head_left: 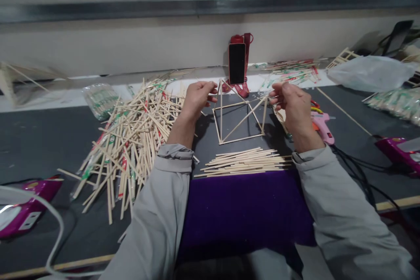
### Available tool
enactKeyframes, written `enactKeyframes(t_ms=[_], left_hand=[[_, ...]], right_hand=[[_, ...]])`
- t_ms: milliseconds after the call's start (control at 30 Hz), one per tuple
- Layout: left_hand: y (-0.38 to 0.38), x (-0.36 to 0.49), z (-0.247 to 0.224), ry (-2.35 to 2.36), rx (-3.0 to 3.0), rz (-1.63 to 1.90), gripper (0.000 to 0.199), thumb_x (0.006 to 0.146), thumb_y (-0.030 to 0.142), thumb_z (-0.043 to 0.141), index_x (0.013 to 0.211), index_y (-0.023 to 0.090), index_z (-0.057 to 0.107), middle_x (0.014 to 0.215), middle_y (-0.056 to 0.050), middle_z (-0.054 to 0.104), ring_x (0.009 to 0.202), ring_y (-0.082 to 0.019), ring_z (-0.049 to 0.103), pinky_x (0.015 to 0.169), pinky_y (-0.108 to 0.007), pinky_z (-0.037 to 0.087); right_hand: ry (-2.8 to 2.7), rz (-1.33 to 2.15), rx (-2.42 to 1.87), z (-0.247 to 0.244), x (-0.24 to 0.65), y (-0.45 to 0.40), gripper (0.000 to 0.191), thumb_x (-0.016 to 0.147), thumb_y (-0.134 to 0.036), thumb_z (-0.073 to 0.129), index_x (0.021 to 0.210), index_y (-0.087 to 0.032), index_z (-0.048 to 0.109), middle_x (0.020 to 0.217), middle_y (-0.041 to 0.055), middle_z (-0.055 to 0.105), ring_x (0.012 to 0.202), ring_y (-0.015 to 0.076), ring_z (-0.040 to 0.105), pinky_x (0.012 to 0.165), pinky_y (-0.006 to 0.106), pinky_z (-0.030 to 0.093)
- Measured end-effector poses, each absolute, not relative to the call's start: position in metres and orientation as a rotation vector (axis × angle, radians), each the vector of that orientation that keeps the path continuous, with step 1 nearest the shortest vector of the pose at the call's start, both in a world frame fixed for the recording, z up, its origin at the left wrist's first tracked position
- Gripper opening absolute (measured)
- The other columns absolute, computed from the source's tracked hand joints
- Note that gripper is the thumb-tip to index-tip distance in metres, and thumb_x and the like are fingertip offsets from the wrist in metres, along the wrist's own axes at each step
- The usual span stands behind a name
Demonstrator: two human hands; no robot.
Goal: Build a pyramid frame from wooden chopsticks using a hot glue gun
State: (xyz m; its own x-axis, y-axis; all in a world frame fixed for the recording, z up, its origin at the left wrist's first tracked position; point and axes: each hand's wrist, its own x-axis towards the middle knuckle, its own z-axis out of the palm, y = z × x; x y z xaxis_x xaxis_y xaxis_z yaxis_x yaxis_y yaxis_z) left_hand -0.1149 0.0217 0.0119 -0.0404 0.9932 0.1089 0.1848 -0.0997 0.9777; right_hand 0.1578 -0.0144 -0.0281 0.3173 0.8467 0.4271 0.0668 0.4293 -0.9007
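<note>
A frame of thin wooden chopsticks [241, 139] stands on the dark tabletop in front of me, with a four-sided base, uprights and slanting sticks. My left hand [201, 97] is at its upper left corner, the fingers curled in around the stick there. At the upper right corner, my right hand [290, 101] has its bent fingertips against the stick joint. The exact grip of both hands is partly hidden by the fingers. Just nearer to me lies a row of loose chopsticks [246, 162], beside a purple cloth [246, 214].
Left of me is a large heap of chopsticks [141, 135], some in wrappers. A phone [237, 63] stands upright at the back. On the right lie a pink glue gun [323, 126], black cables [352, 166] and a plastic bag [370, 73]. Magenta devices [398, 153] sit at both sides.
</note>
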Motion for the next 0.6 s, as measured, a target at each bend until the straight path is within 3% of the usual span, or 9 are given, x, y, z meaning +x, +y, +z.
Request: enactKeyframes(t_ms=[233,467,600], left_hand=[[0.025,-0.11,0.0,1.415,1.353,1.21,0.014,0.086,0.028,0.065,0.084,0.015,0.07,0.087,-0.006,0.075,0.058,-0.009,0.067,0.048,-0.017,0.038],[0.036,-0.127,-0.013,1.785,1.592,1.013,0.018,0.082,0.024,0.061,0.065,0.018,0.065,0.068,-0.006,0.071,0.061,-0.018,0.07,0.052,-0.023,0.044],[0.038,-0.139,-0.011,1.896,1.695,1.016,0.013,0.076,0.021,0.063,0.064,0.018,0.07,0.055,-0.002,0.064,0.058,-0.018,0.066,0.055,-0.024,0.045]], right_hand=[[-1.083,0.751,-1.085,-0.026,0.155,-0.018,0.045,0.084,-0.065,0.075,0.093,-0.021,0.076,0.081,0.0023,0.074,0.059,0.0087,0.064,0.045,0.018,0.038],[-1.071,0.786,-1.127,-0.022,0.153,-0.023,0.043,0.083,-0.063,0.076,0.091,-0.021,0.076,0.081,0.0023,0.074,0.06,0.0084,0.063,0.047,0.018,0.038],[-1.089,0.784,-1.126,-0.024,0.154,-0.021,0.045,0.084,-0.065,0.076,0.091,-0.021,0.076,0.082,0.0026,0.074,0.06,0.0083,0.063,0.047,0.018,0.038]])
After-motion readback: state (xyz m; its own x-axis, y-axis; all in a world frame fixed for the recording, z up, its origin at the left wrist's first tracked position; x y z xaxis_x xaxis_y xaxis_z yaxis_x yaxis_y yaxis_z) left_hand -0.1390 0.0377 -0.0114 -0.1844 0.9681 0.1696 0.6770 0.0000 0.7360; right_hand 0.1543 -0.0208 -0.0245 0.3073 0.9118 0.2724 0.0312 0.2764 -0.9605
